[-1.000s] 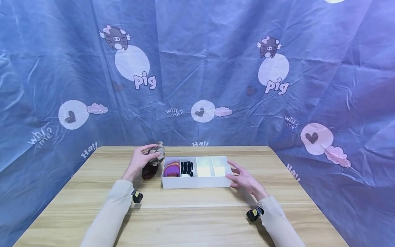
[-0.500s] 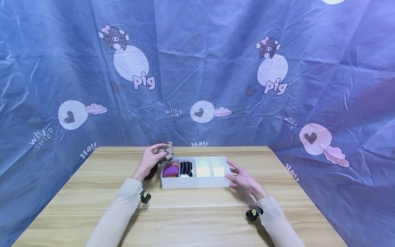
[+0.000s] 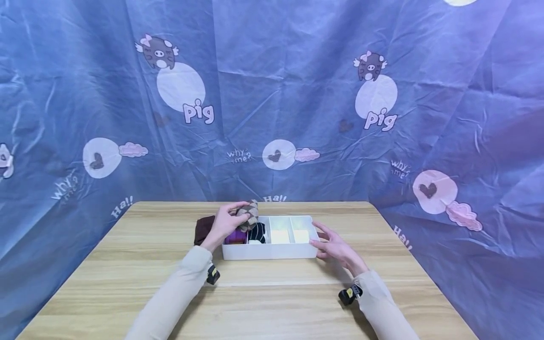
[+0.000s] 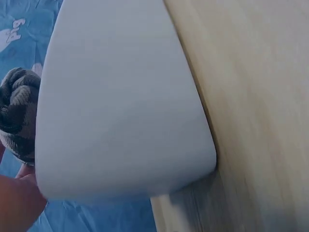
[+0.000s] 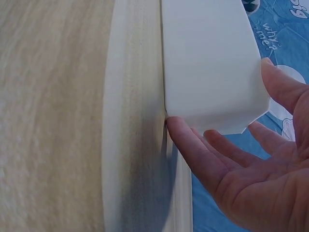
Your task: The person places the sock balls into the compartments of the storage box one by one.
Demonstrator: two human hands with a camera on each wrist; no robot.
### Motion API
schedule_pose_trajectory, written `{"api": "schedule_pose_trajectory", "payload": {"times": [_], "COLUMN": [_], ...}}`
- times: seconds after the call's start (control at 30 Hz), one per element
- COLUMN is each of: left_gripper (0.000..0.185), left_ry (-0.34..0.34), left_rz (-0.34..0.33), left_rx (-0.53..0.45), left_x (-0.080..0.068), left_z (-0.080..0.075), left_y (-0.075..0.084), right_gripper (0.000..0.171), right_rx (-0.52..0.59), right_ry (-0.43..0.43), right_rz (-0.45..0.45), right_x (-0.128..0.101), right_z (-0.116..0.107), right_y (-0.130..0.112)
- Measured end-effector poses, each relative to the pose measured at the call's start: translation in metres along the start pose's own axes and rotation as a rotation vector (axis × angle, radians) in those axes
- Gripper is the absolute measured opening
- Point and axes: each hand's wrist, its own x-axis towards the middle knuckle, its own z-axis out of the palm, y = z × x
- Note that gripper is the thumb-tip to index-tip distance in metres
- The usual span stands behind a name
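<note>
A white divided box [image 3: 272, 251] stands mid-table, its near wall filling the left wrist view [image 4: 120, 106] and its end wall the right wrist view [image 5: 207, 63]. My left hand [image 3: 225, 223] grips a rolled brown argyle sock [image 3: 249, 212], also seen as a knitted ball [image 4: 17, 113], above the box's left compartments. A purple and orange sock [image 3: 234, 236] and a black and white striped sock [image 3: 257, 232] lie inside. My right hand [image 3: 333, 245] rests with straight fingers [image 5: 203, 159] against the box's right end.
A dark brown sock [image 3: 204, 228] lies on the wooden table [image 3: 255, 302] left of the box. Two right compartments [image 3: 291, 231] look white inside. A blue printed cloth [image 3: 272, 94] hangs behind and on both sides of the table.
My left hand lifted the argyle sock off the dark brown sock and carried it rightward over the box. The right hand stayed at the box's end.
</note>
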Motion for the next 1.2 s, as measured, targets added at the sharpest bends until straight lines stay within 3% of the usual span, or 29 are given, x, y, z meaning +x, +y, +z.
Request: {"api": "schedule_pose_trajectory", "payload": {"times": [0.33,0.43,0.57,0.67,1.2], "left_gripper": [0.041,0.043,0.042,0.041,0.043], "left_ry": [-0.082,-0.115,-0.12,-0.103,-0.132], "left_rz": [-0.017,-0.007,-0.006,0.001,0.036], "left_rx": [-0.08,-0.059,-0.057,-0.067,-0.048], "left_x": [0.0,-0.006,-0.007,-0.001,-0.003], "left_z": [0.034,0.04,0.049,0.056,0.073], "left_y": [0.01,0.024,0.022,0.007,0.0], "right_gripper": [0.079,0.079,0.079,0.08,0.079], "right_rx": [-0.006,0.001,0.002,-0.004,0.001], "right_ry": [-0.002,0.007,0.01,-0.003,0.021], "right_rz": [-0.003,0.001,-0.001,-0.005,0.018], "right_x": [-0.002,-0.001,0.0,0.0,0.0], "right_z": [0.0,0.001,0.001,0.001,0.002], "right_y": [-0.002,-0.001,-0.001,-0.001,0.0]}}
